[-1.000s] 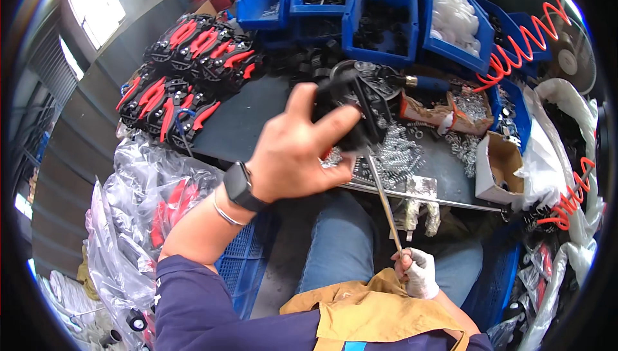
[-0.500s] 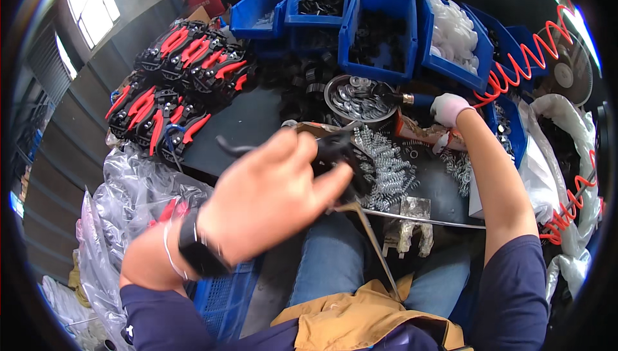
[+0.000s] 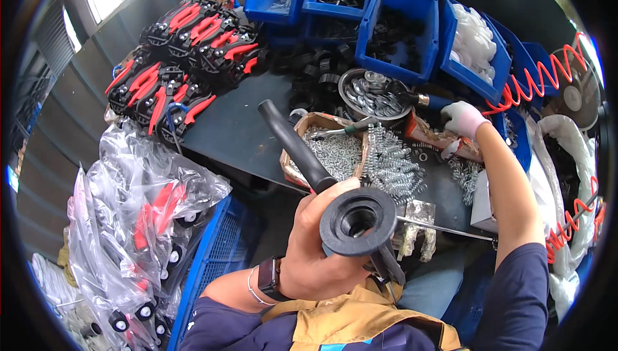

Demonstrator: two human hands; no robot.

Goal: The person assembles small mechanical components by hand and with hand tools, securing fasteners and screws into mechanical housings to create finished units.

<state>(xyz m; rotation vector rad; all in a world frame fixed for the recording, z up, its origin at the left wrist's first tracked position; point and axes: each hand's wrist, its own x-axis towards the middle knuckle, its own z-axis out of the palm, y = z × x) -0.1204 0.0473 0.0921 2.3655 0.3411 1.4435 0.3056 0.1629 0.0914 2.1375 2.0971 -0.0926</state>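
My left hand (image 3: 322,248) is wrapped round a black plastic fitting (image 3: 358,221) with a wide round flange, a hollow threaded centre and a long curved handle. The flange faces up, and the handle points to the far left. At the far right, my right hand (image 3: 465,120), in a white glove, closes round the end of a blue-handled tool (image 3: 435,101) with a brass-coloured collar. The tool's dark front end lies over a metal bowl (image 3: 344,101) of shiny washers. Between the hands is an open box (image 3: 288,161) of small screws, with loose springs (image 3: 393,161) beside it.
Blue bins (image 3: 402,71) of black and white parts line the back. Red-and-black tool assemblies (image 3: 193,42) are piled at far left. A blue crate (image 3: 212,254) with plastic-wrapped parts stands at lower left. Red coiled hoses (image 3: 547,71) hang at right, near a white box (image 3: 483,209).
My left hand has drawn back toward my body and turned the black fitting so its flange faces up. My right hand stays at the blue-handled tool. The view has shifted slightly.
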